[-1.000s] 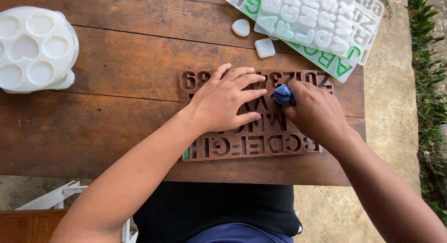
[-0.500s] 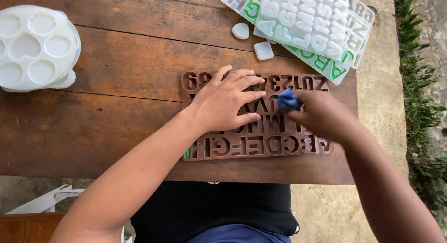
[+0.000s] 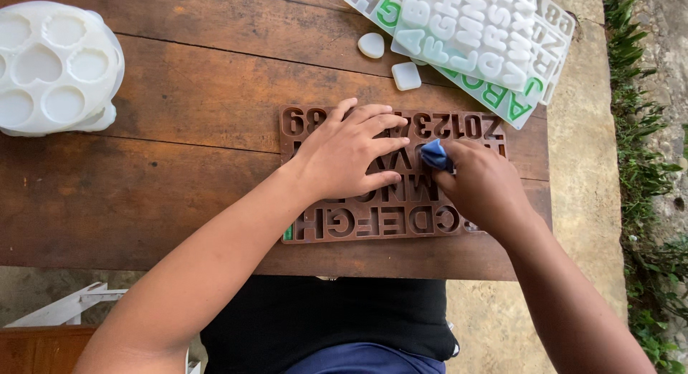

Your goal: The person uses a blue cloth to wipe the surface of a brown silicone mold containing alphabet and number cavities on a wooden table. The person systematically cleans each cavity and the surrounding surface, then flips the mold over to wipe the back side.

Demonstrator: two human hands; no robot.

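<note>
A brown silicone mould with letter and number cavities lies flat on the wooden table, near its front edge. My left hand rests palm down on the mould's middle, fingers spread, pinning it. My right hand is closed around a small blue cloth and presses it into the cavities on the mould's right half. Both forearms reach in from the bottom of the view.
A white round mould with heart and circle cavities sits at the far left. Translucent letter moulds over a green-lettered sheet lie at the back right, with two small white cast pieces beside them. Concrete ground and grass lie to the right.
My right hand with the blue cloth has shifted slightly over the mould's right half. My left hand has stayed flat on the mould.
</note>
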